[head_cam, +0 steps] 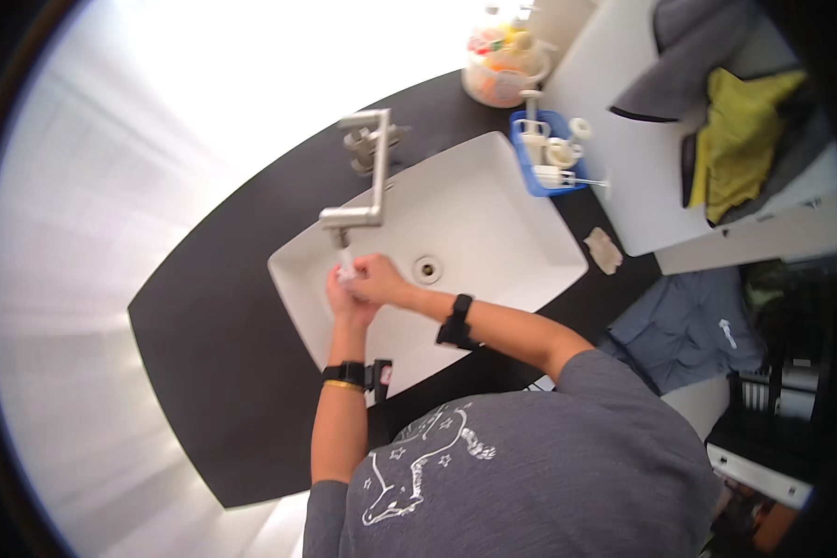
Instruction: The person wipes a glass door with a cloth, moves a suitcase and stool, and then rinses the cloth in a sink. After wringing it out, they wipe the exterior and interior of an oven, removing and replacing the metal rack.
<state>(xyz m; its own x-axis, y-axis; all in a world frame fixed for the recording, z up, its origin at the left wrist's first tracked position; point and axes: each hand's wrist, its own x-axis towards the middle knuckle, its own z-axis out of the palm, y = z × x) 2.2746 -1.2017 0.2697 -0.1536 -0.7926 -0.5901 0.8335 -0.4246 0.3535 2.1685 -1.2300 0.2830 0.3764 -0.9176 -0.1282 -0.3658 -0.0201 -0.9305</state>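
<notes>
Water runs from a brushed-metal faucet (352,216) down onto my two hands, which touch each other over the left part of a white sink (488,209). My left hand (347,296) is turned up under the stream, its fingers partly hidden. Against it from the right lies my right hand (382,280), fingers curled. Whether anything small is between the hands cannot be told. Both wrists wear black straps, the left one also a yellow band. The round drain (427,269) shows just right of my hands.
A blue basket (523,164) with white plastic parts stands beside the sink on the dark countertop (216,335). Behind it is a white bucket (495,87) of items. A beige cloth-like piece (603,251) lies at the right, near grey and yellow clothing (746,139).
</notes>
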